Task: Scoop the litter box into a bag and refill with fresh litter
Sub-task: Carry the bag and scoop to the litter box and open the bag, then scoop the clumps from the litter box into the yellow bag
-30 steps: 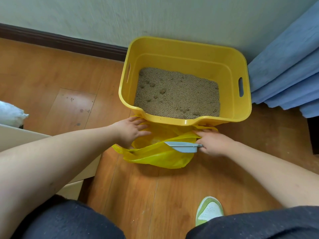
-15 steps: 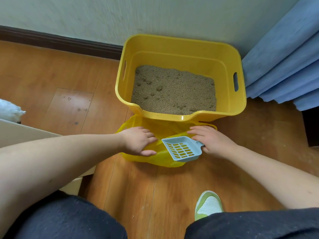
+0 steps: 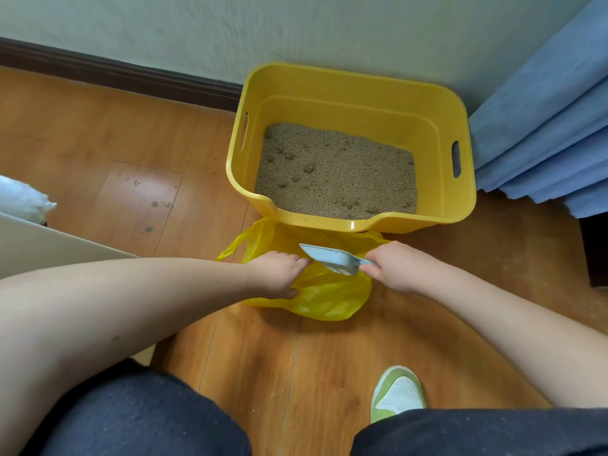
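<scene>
One litter box (image 3: pixel 355 90) sat far, one yellow bag (image 3: pixel 329 294) just near it. My left hand (image 3: pixel 279 274) gripped the bag's edge; right hand (image 3: pixel 394 268) gripped one scoop (image 3: pixel 332 260), tilted over the bag.

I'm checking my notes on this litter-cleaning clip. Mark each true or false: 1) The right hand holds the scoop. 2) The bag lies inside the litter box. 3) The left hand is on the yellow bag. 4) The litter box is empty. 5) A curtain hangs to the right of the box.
1) True: the right hand grips the handle of the blue scoop.
2) False: the yellow bag lies on the wooden floor in front of the litter box.
3) True: the left hand holds the bag's near edge.
4) False: the box holds litter with a few clumps.
5) True: a blue curtain hangs there.
</scene>
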